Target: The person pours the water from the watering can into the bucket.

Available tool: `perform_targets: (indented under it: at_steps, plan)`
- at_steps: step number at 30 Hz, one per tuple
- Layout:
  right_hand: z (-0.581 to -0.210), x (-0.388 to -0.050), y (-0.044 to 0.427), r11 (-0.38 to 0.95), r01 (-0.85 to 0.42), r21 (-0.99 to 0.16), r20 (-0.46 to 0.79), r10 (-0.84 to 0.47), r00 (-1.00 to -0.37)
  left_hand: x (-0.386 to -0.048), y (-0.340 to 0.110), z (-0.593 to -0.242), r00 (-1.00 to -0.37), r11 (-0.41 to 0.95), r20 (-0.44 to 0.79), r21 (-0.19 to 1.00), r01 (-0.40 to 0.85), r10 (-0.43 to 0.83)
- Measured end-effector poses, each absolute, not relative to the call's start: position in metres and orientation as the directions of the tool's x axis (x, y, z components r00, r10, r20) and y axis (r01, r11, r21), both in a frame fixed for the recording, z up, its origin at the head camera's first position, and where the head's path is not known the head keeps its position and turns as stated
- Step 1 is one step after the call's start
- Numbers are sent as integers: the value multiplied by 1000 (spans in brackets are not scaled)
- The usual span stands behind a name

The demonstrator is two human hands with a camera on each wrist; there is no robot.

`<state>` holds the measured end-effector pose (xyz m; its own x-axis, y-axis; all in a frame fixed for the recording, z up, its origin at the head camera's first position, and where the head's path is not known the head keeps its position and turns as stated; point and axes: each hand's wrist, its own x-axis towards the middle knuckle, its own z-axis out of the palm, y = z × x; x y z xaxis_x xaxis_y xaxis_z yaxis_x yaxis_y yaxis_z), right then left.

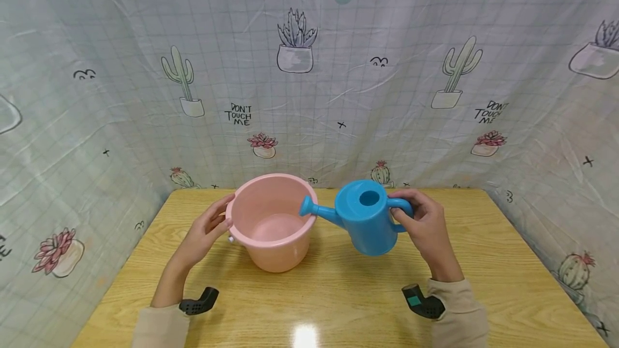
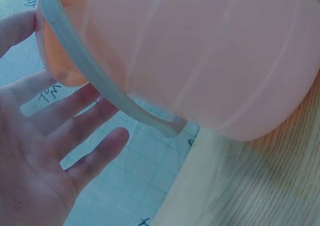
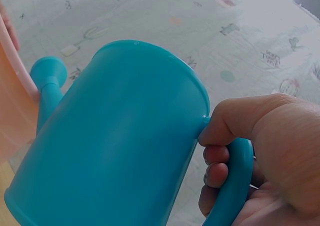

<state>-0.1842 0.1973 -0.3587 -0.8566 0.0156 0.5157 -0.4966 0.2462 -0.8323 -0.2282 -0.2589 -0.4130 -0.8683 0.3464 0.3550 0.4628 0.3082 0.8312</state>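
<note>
A pink bucket (image 1: 278, 256) stands on the table, its inside bare to view. My left hand (image 1: 205, 232) touches the left of its rim, thumb and fingers spread; in the left wrist view the hand (image 2: 55, 136) lies by the rim and the pale handle (image 2: 95, 76) of the bucket (image 2: 200, 51). My right hand (image 1: 425, 227) grips the handle of a blue watering can (image 1: 369, 230), its spout head over the bucket's right rim. In the right wrist view, fingers of the hand (image 3: 265, 151) curl round the handle of the can (image 3: 115, 136).
The wooden table (image 1: 319, 305) reaches out on both sides and in front of the bucket. A pale cloth (image 1: 338, 95) printed with cacti and potted plants hangs behind the table and along both sides. Each wrist wears a black device.
</note>
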Motion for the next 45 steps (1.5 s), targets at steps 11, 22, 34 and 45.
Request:
perform_targets:
  at_steps: [11,22,34,45]
  plan:
    - [-361,-183,199,238,-504,-830,522,13,-853,-231,-258,-416,-868,308,354,832,462,348]
    - [-362,-181,198,236,-513,-825,530,12,-848,-227,-258,-418,-874,302,348,839,452,340]
    - [-363,-181,198,237,-515,-824,532,9,-847,-226,-258,-420,-868,301,360,833,464,343]
    - [-363,-180,199,236,-514,-825,530,7,-848,-226,-258,-421,-867,307,366,828,470,339]
